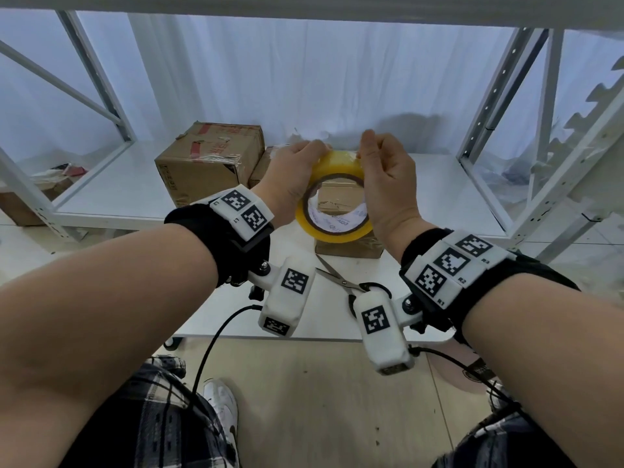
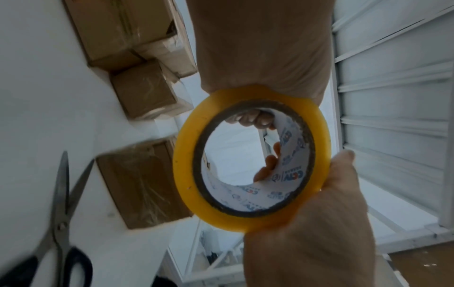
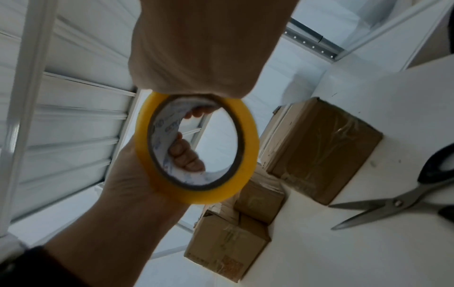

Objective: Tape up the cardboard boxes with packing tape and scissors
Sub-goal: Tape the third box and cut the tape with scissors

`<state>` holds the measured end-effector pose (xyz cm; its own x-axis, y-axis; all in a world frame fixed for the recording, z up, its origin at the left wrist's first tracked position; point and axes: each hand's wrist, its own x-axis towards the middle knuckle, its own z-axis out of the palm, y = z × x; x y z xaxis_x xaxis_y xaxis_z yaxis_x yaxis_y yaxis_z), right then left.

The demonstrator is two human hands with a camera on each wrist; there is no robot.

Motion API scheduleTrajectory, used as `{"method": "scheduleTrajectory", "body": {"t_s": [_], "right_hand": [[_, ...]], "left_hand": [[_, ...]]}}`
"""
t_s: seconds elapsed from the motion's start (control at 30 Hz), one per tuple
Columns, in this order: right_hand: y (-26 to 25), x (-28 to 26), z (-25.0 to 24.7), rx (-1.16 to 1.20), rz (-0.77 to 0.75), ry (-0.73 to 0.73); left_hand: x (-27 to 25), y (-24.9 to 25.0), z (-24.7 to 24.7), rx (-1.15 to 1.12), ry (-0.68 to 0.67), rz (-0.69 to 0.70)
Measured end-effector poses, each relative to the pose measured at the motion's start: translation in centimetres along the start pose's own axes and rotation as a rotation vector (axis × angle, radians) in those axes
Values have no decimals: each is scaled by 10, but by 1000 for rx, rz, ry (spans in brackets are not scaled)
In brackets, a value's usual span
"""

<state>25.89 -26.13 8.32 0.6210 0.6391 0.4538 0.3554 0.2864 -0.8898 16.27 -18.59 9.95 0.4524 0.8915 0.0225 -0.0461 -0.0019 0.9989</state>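
Holding the tape roll up in the air above the surface, the person is searching for its loose end. The left hand is gripping the roll, fingers curled through the core and the palm against the yellow outer band. The right hand is gripping the opposite side, with its fingertips bunched at the top of the rim as if picking at the edge; whether they have caught any tape I cannot tell.

To do this well, the left hand should be keeping the roll steady while a right nail is running slowly round the band, feeling for the ridge. Once lifted, the end should be peeled straight, not at an angle, since clear tape probably splits into slivers.

Directly below the roll, the small cardboard box is waiting, already showing some film on top. Just in front of it, the scissors are lying with blades apart. A larger box is sitting further back to the left.
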Motion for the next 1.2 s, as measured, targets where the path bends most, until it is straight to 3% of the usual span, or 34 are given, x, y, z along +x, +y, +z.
{"method": "scheduleTrajectory", "body": {"t_s": [0.1, 0.27, 0.53, 0.77, 1.2], "right_hand": [[-3, 1, 1, 28, 36, 121], [-2, 4, 0, 50, 88, 167], [-4, -2, 2, 98, 140, 133], [-4, -2, 6, 176, 198, 212], [-3, -1, 5, 129, 188, 202]], "left_hand": [[-1, 0, 4, -27, 8, -34], [-1, 0, 8, -34, 27, -42], [1, -1, 6, -51, 23, -76], [2, -2, 3, -38, 28, -103], [3, -4, 5, -34, 36, -79]]}}
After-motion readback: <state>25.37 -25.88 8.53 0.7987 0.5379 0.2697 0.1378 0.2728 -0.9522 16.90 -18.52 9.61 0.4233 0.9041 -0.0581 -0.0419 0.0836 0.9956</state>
